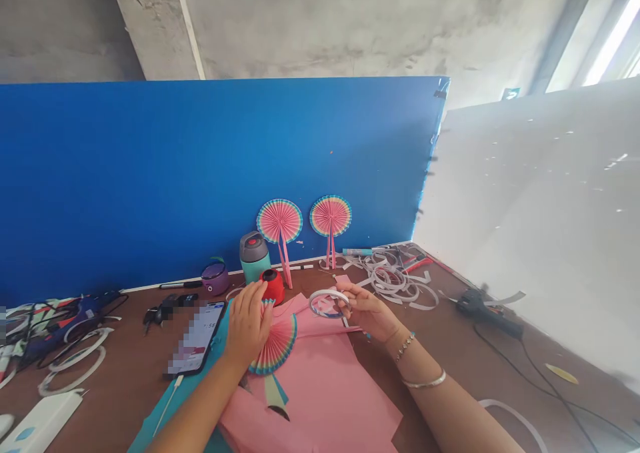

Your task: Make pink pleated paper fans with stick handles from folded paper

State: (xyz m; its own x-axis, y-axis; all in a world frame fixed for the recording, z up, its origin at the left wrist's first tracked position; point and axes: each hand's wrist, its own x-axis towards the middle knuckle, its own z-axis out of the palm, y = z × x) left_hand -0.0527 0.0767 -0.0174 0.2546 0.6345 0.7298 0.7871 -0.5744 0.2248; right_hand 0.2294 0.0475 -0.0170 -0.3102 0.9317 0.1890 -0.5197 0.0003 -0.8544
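Note:
My left hand (246, 329) is on a pleated paper fan (280, 346), pink with a yellow and blue rim, its fingers closed over the fan's left side and hiding that part. Between the thumb and fingers of my right hand (367, 311) is a narrow roll of white tape (315, 304), raised a little above the pink paper (330, 379). Below the fan lie a pale green and blue paper scrap (274, 393) and a small dark piece. A pink strip runs right from the fan, under my right hand.
Two finished-looking fans (280, 221) lean on the blue partition (150, 173). Nearby stand a teal flask (254, 259), a red container (273, 286) and a purple pot (215, 278). A phone (203, 339) lies left; curled white strips (390, 276) and a glue gun (487, 313) lie right.

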